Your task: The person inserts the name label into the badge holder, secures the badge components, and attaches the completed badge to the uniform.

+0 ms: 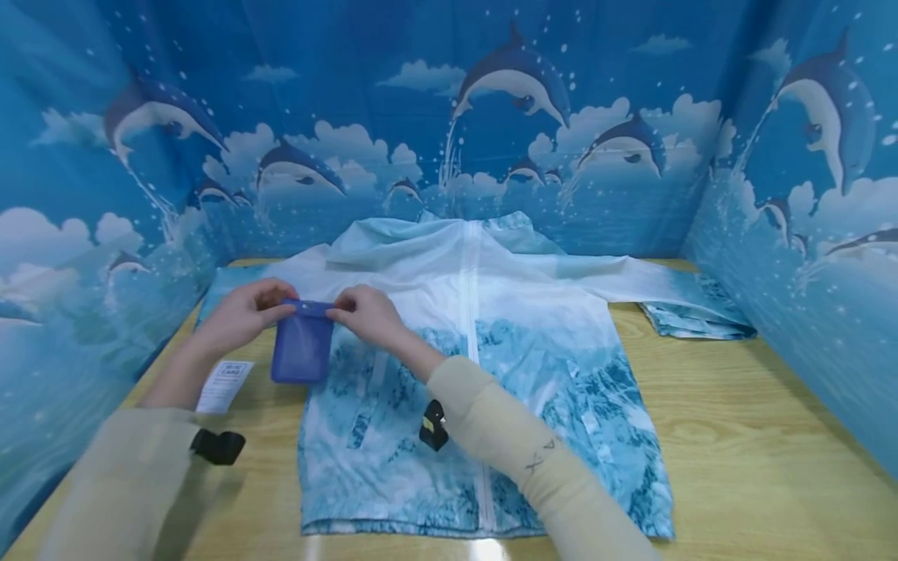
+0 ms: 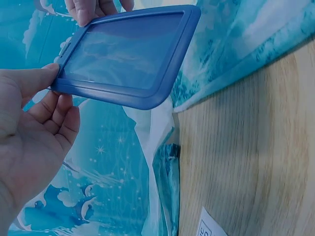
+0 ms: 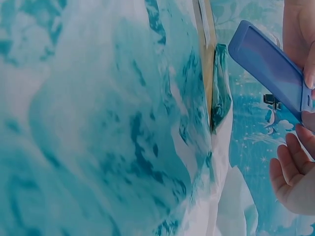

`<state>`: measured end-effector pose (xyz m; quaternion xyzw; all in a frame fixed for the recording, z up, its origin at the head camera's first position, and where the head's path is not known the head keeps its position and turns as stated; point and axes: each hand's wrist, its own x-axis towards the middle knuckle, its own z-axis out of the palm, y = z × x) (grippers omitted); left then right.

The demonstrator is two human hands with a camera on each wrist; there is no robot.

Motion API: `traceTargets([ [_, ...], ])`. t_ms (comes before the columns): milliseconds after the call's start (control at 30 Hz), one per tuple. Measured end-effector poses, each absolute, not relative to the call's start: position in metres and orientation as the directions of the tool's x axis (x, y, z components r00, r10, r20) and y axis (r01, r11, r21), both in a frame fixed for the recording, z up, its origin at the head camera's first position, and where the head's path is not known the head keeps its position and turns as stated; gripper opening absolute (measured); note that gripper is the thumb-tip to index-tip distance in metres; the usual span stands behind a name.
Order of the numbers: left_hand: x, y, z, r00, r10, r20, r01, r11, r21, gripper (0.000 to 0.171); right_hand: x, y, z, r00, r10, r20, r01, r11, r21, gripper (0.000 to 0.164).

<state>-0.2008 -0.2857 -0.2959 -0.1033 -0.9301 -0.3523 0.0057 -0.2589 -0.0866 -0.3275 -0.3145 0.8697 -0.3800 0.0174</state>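
Both hands hold up a blue card holder (image 1: 302, 347) with a clear window and a slot near its top edge. My left hand (image 1: 247, 313) pinches its top left corner between thumb and fingers. At the top right corner, my right hand (image 1: 372, 315) pinches it the same way. In the left wrist view the window of the card holder (image 2: 123, 49) looks see-through, with no card visible in it. Below my left hand a white printed card (image 1: 224, 386) lies on the table, partly hidden by the forearm.
A blue-and-white zip jacket (image 1: 449, 351) is spread on the wooden table (image 1: 730, 421), its right-hand sleeve end folded (image 1: 694, 318). Blue dolphin-print curtains (image 1: 393, 101) stand at the back and both sides. A black strap (image 1: 219, 446) sticks out from the left sleeve.
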Motion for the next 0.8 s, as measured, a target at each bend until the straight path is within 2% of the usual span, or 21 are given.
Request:
traceTargets([
  [333,-0.207,-0.274,-0.296,-0.983,0.164,0.083,0.175,0.696,0.696,0.031,-0.265,-0.072,-0.323,-0.791,-0.574,0.212,-0.526,0.462,-0.714,0.018],
  [533,-0.213,-0.266,-0.297,-0.982,0.145,0.124,0.190,0.676,0.712,0.026,-0.270,-0.062,-0.323,-0.788,-0.572,0.226,-0.526,0.437,-0.729,0.017],
  [800,-0.219,-0.250,-0.298,-0.981,0.119,0.155,0.195,0.673,0.713,0.026,-0.275,-0.051,-0.322,-0.784,-0.576,0.230,-0.524,0.415,-0.744,0.023],
])
